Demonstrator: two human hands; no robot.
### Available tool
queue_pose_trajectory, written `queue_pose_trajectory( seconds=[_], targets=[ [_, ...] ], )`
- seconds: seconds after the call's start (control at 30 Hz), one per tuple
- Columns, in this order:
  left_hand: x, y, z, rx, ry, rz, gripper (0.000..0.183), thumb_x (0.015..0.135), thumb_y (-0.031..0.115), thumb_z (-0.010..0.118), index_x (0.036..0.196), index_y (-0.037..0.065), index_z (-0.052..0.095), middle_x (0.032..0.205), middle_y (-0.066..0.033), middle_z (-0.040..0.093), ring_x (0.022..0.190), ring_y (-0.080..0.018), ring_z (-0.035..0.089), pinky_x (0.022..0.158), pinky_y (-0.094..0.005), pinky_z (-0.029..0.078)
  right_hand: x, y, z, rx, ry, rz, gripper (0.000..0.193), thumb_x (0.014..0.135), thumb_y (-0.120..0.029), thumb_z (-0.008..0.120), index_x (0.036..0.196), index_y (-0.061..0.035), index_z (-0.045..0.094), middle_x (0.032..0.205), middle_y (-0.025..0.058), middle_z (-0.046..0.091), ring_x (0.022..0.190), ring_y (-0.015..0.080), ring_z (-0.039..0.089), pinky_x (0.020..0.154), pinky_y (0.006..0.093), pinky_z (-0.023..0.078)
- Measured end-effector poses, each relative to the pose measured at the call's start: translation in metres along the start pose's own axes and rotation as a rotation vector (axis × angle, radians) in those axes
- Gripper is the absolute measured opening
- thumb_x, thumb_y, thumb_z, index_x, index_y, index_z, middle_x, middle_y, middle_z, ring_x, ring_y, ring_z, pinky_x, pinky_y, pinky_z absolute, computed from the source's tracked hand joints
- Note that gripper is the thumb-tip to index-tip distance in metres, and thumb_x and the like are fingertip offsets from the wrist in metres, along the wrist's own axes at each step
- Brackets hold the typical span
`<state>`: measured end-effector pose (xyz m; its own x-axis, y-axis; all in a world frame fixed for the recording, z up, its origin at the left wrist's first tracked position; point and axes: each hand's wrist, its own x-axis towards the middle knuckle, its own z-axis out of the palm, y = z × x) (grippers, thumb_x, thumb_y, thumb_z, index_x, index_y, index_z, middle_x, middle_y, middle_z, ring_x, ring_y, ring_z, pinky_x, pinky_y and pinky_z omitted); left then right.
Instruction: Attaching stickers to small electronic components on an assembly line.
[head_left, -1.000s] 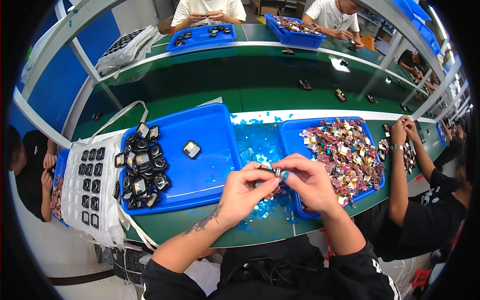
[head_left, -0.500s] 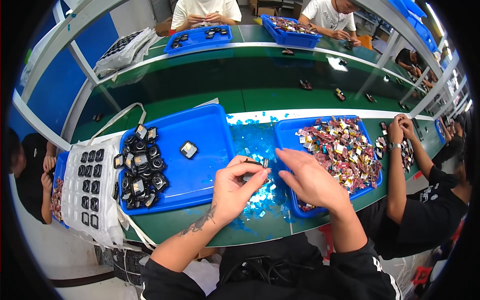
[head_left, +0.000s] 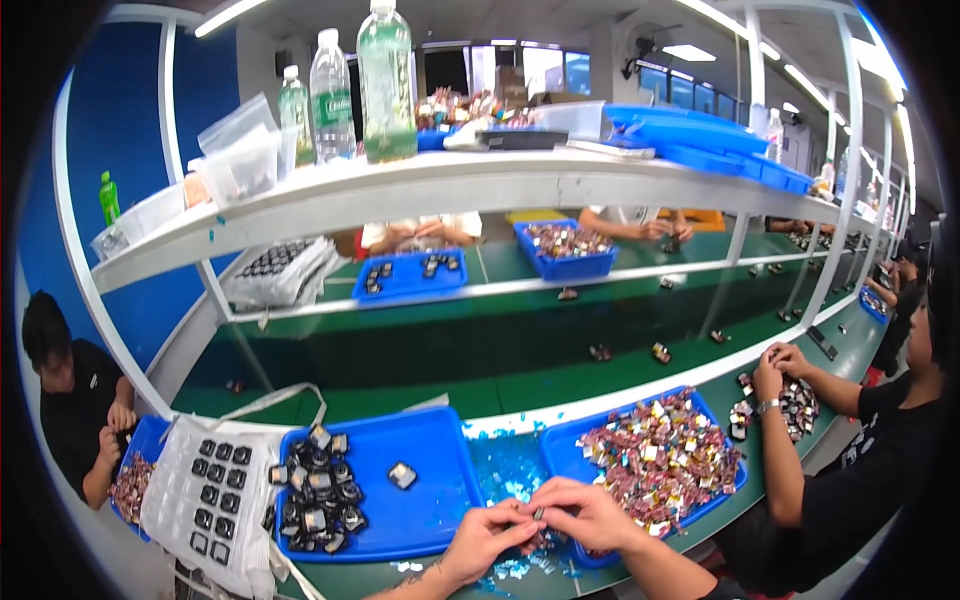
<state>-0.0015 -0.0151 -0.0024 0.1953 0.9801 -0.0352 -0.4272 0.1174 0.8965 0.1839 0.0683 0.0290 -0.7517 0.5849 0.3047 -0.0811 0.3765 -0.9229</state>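
My left hand point(head_left: 488, 545) is closed on a small dark part point(head_left: 539, 514), mostly covered by fingers. Pinched fingers of my right hand point(head_left: 590, 512) meet it at the same part, over the gap between two blue trays. In the left blue tray point(head_left: 430, 530) lies a heap of black square modules point(head_left: 318, 495); a single module point(head_left: 402, 475) lies apart from them. The right blue tray point(head_left: 562, 452) holds a large pile of small reddish and silver pieces point(head_left: 655, 460). Blue film scraps point(head_left: 505, 465) cover the green table between the trays.
Left of the trays, a white moulded tray point(head_left: 180, 490) carries rows of black frames. A white shelf point(head_left: 480, 180) with bottles crosses above. A co-worker's hands point(head_left: 780, 370) work at the right beside more parts. Beyond runs a green belt point(head_left: 480, 370) with scattered parts.
The view has tipped upward, bringing the shelf into sight. My right hand, open and apart before, has come to my left hand, and its fingers now pinch at the part.
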Motion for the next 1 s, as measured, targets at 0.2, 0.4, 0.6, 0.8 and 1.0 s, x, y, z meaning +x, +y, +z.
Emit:
queue_pose_trajectory(
  seconds=[0.2, 0.4, 0.6, 0.8, 1.0],
  targets=[
    [0.008, 0.011, 0.003, 0.025, -0.081, -0.022, 0.019, 0.09, 0.012, 0.065, 0.098, -0.005, 0.067, 0.084, -0.0094, 0.067, 0.071, -0.0165, 0.063, 0.066, -0.0269, 0.052, -0.004, 0.007, 0.0, 0.267, 0.031, 0.021, 0.019, 0.087, -0.001, 0.064, 0.105, 0.0021, 0.068, 0.107, 0.0118, 0.065, 0.104, 0.021, 0.059, 0.092, 0.0334, 0.046],
    [0.015, 0.001, 0.015, -0.139, 0.245, 0.121, 0.033, 0.091, 0.006, 0.062, 0.123, 0.0, 0.057, 0.097, -0.0059, 0.065, 0.078, -0.0131, 0.062, 0.068, -0.0239, 0.052, -0.01, 0.002, -0.009, 0.134, 0.427, 0.078, 0.014, 0.086, 0.003, 0.063, 0.098, 0.0037, 0.07, 0.091, 0.0095, 0.068, 0.083, 0.0122, 0.063, 0.074, 0.0244, 0.05],
    [0.013, -0.009, 0.003, 0.063, 0.403, 0.168, 0.042, 0.091, 0.0, 0.059, 0.131, 0.001, 0.049, 0.104, -0.0067, 0.064, 0.087, -0.0137, 0.062, 0.074, -0.0248, 0.052, -0.03, -0.02, 0.002, -0.272, 0.304, 0.15, 0.02, 0.088, -0.004, 0.063, 0.105, -0.0057, 0.072, 0.083, 0.0058, 0.065, 0.074, 0.0113, 0.059, 0.068, 0.0241, 0.047],
    [0.016, 0.007, 0.013, 0.29, 0.362, -0.021, 0.024, 0.092, 0.005, 0.062, 0.113, -0.005, 0.064, 0.093, -0.0065, 0.065, 0.088, -0.0109, 0.061, 0.079, -0.0239, 0.05, -0.008, 0.004, 0.019, -0.423, 0.27, -0.035, 0.013, 0.085, -0.006, 0.064, 0.097, -0.0042, 0.07, 0.087, 0.013, 0.065, 0.083, 0.0285, 0.063, 0.072, 0.0374, 0.051],
    [0.024, -0.002, 0.005, 0.039, 0.095, 0.229, 0.034, 0.095, 0.005, 0.055, 0.127, -0.005, 0.055, 0.109, -0.0027, 0.06, 0.087, -0.0081, 0.058, 0.077, -0.0197, 0.046, 0.009, -0.016, 0.015, -0.539, 0.464, -0.117, 0.025, 0.08, 0.007, 0.064, 0.103, -0.0029, 0.07, 0.083, 0.0133, 0.062, 0.071, 0.0255, 0.063, 0.061, 0.0333, 0.051]
  ],
)
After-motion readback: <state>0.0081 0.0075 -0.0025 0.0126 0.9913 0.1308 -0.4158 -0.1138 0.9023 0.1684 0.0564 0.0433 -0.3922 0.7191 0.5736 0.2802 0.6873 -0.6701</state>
